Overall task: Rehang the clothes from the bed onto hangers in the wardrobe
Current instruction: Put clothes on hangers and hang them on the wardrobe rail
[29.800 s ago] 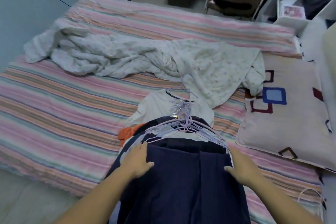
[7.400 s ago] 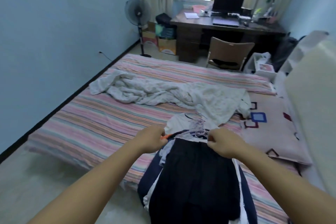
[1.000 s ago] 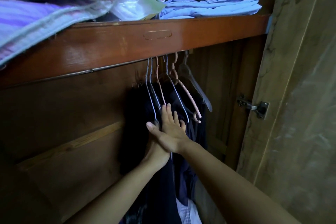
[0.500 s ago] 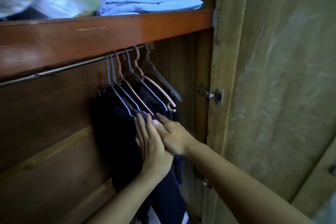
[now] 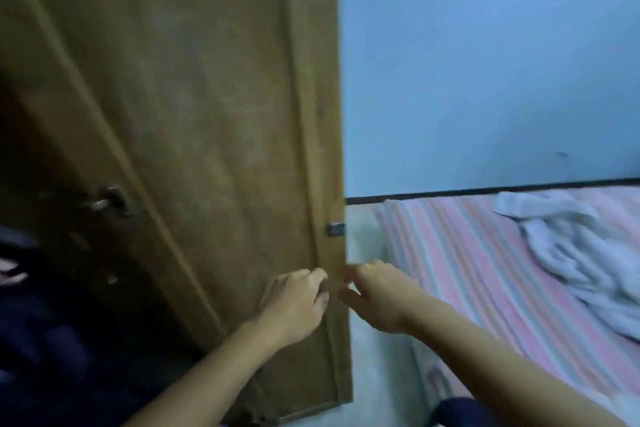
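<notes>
Head view shows a worn brown wooden wardrobe door (image 5: 207, 114) standing open against a pale blue wall (image 5: 485, 62), with the pink-striped bed (image 5: 485, 270) at 3 o'clock carrying a rumpled white blanket (image 5: 581, 253). Dark clothes (image 5: 52, 340) hang in the wardrobe at 8 o'clock, well left of both hands. Left hand (image 5: 294, 305) and right hand (image 5: 377, 298) meet at the door's edge with curled fingers; blur hides whether they grip it.

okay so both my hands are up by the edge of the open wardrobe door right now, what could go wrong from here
Fingers could get pinched: the left hand and right hand both sit at the free edge of the wardrobe door, close to its small metal latch. Swinging the door shut might also trap the dark clothes hanging just inside. The picture is blurred, so an unsure grip may slip.
</notes>
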Available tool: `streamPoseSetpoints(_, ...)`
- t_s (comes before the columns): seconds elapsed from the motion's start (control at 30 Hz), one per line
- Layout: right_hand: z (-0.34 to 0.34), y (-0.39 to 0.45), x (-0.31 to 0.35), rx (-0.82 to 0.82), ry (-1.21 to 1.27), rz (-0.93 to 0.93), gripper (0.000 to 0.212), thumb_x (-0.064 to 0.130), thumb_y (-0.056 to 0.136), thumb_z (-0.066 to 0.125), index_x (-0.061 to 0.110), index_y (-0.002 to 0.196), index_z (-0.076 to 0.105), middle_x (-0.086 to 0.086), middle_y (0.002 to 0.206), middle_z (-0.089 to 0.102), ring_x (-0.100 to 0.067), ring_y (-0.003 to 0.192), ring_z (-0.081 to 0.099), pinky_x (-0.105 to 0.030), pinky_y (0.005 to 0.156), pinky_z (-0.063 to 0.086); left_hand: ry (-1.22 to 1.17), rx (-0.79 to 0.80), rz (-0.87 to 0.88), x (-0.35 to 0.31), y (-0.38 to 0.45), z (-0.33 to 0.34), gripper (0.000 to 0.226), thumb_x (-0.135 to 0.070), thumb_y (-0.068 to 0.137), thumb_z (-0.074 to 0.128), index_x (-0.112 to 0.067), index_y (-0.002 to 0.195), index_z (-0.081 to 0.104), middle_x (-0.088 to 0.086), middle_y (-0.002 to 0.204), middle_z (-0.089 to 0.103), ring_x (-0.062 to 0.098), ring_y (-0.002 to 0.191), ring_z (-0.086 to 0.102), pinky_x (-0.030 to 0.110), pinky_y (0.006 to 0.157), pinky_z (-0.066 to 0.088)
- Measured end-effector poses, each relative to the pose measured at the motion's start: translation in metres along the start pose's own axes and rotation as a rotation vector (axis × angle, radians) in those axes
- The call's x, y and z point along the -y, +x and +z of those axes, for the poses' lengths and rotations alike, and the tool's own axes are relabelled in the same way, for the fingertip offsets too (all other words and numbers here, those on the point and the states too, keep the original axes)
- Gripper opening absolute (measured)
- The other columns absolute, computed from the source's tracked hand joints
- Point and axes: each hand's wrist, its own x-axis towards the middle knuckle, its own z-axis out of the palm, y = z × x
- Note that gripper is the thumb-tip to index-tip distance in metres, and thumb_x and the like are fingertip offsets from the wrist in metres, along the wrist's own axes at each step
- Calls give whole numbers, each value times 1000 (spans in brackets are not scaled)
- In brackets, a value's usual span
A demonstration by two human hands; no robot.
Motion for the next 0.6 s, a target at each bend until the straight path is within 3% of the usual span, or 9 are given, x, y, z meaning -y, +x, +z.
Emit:
streamPoseSetpoints(0.1, -7, -49, -68, 5, -26, 235, 37, 40, 98, 45, 21, 127, 56, -7, 124, 64, -31, 111, 61, -43, 91, 52, 60, 176, 159, -75, 42, 18, 39, -43, 97, 45, -28, 132, 51, -1, 132, 60, 27, 120, 57, 37, 93, 46)
streamPoseSetpoints(0.2, -9, -106, -134, 35, -35, 415, 36, 38, 98, 46, 17, 125, 55, -9, 125, 63, -34, 115, 58, -43, 93, 50, 115, 309, 304, -140, 73, 50, 44, -50, 95, 47, -26, 131, 51, 2, 132, 60, 28, 119, 57, 41, 96, 47)
streamPoseSetpoints(0.3, -15, -168, -192, 36, -26, 568, 36, 38, 99, 46, 15, 126, 52, -12, 125, 60, -35, 114, 56, -44, 91, 49, 144, 404, 424, -221, 93, 80, 44, -49, 96, 47, -25, 132, 50, 2, 132, 59, 29, 120, 56, 37, 92, 44)
streamPoseSetpoints(0.43, -19, -233, -244, 20, -2, 734, 33, 33, 100, 45, 12, 124, 53, -13, 119, 61, -34, 107, 58, -43, 86, 50, 125, 456, 569, -305, 109, 119, 54, -48, 97, 48, -24, 145, 41, 1, 146, 50, 24, 130, 49, 36, 101, 40)
streamPoseSetpoints(0.6, 0, -323, -292, -16, 96, 977, 26, 30, 99, 45, 14, 118, 55, -10, 117, 62, -33, 104, 59, -38, 79, 48, 164, 618, 750, -395, 117, 178, 51, -46, 96, 50, -22, 142, 45, 1, 146, 49, 24, 131, 47, 37, 103, 42)
